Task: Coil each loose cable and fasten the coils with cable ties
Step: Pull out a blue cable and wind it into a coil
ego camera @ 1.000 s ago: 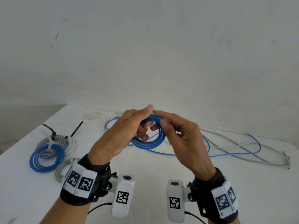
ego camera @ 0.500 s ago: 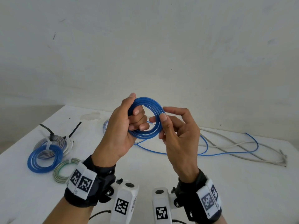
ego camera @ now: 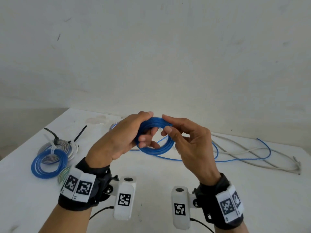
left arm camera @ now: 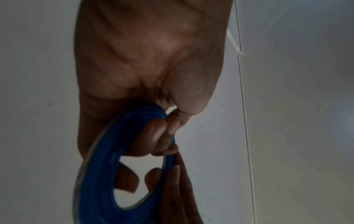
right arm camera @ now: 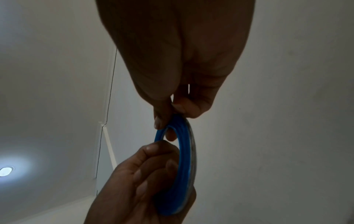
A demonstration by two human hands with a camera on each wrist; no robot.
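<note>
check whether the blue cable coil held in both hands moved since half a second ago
Yes. The blue cable coil dropped: its top stood well above the white table's far edge, now roughly level.

white wall (ego camera: 168,47), white table (ego camera: 159,190), possibly ceiling light (right arm camera: 5,171)

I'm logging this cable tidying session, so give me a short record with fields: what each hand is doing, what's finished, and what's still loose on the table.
left hand: grips the blue cable coil, fingers curled through its middle
right hand: pinches the coil's right side between thumb and fingertips
coil in hand: held above the white table, no tie visible on it
blue tail: trails loose from the coil across the table
grey cable: loose, uncoiled, on the right
finished coils: blue coil, grey coil and greenish coil, on the left
</note>
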